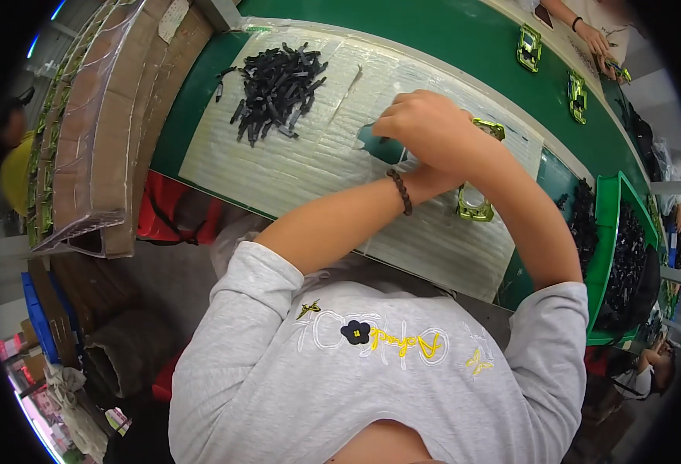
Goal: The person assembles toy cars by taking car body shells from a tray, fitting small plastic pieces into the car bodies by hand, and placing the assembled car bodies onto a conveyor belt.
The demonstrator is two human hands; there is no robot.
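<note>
A heap of small black plastic clips [277,91] lay on the white ribbed foam mat [294,166], left of the hands. A yellow-green framed part [473,203] sat on the mat below them. Green bins of black parts [626,255] stood to the right.

We have one view only, from a fisheye camera worn on the head, looking steeply down over our own chest and forearms. It faces a green bench [449,35] with a white mat [294,166] close below us. Straight edges bow toward the rim, and dark corners ring the picture. A co-worker's hand [592,39] shows far off at upper right.
</note>
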